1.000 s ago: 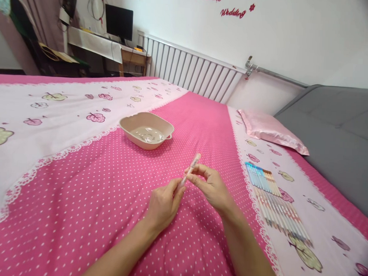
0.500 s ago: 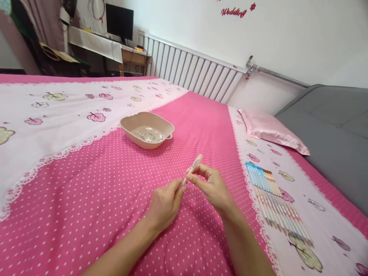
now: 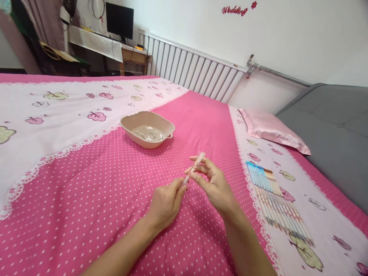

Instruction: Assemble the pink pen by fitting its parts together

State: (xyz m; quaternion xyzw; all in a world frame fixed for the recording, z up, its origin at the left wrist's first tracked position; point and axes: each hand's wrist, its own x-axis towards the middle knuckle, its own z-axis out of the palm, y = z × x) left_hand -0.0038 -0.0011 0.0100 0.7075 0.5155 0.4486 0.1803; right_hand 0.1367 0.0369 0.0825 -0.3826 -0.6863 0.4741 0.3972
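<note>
A slim pale pink marker pen (image 3: 197,162) points up and away from me, tilted, above the pink dotted bedspread. Its lower end sits in the closed fingers of my left hand (image 3: 166,200). My right hand (image 3: 214,186) pinches the pen's middle between thumb and fingers, with some fingertips lifted beside the barrel. Print on the barrel is too blurred to read. To the right of my hands, blue and peach pens (image 3: 263,178) lie side by side in a row. Closer to me lies a second row of pale pens (image 3: 286,213) with grey and reddish marks.
A beige plastic basin (image 3: 132,129) stands beyond my left hand, with small white bits on its bottom. A pink satin pillow (image 3: 272,131) lies by the grey headboard (image 3: 334,120). Behind the bed are a white radiator (image 3: 190,69) and a desk with a monitor (image 3: 119,22).
My right fingers have spread a little and shifted on the pen, which appears turned, its print less plain. The left hand keeps its hold. Basin and pen rows stay put.
</note>
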